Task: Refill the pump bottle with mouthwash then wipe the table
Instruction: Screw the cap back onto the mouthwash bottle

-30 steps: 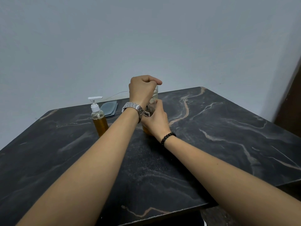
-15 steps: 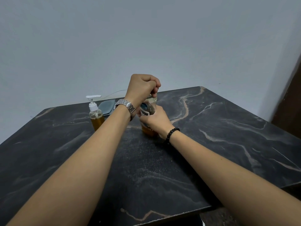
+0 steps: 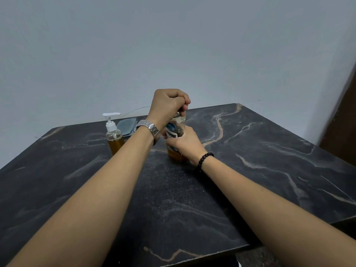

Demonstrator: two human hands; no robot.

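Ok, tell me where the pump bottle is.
In the head view the pump bottle stands at the far left of the table, just in front of a folded grey cloth, left of the left hand.

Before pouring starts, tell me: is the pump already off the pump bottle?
No, the white pump sits on top of the pump bottle, which neither hand touches.

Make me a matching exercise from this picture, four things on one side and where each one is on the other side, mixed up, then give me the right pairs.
Things:
1. mouthwash bottle
2. pump bottle
3. grey cloth
4. left hand

Places:
A. flat on the table, behind the pump bottle
B. clenched on top of the mouthwash bottle
C. standing alone, left of both arms
D. gripped round its body by the right hand

Pairs: 1-D, 2-C, 3-A, 4-B
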